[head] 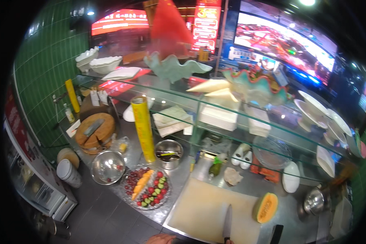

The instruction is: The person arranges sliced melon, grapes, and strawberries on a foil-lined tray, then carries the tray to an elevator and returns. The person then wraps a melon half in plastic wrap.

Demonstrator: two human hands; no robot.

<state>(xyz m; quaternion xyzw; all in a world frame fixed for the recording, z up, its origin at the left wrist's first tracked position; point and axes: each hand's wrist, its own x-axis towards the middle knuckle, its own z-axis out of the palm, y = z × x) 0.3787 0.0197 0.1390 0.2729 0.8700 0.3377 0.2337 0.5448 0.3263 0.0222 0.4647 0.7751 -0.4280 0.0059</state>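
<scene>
My right hand barely shows at the bottom edge, closed on the black handle of a kitchen knife. Its blade points away from me over a pale cutting board. Part of my left hand appears at the bottom edge, left of the board; its fingers are mostly cut off. A halved orange-fleshed melon lies at the board's right edge, cut face showing. Left of the board, a clear platter holds grapes, orange melon slices, cherry tomatoes and green cucumber pieces in rows.
A steel bowl with a few grapes, a steel pot, a tall yellow film roll and a round chopping block bearing a cleaver stand leftward. Glass shelves with shell-shaped bowls span the back. A black object lies right.
</scene>
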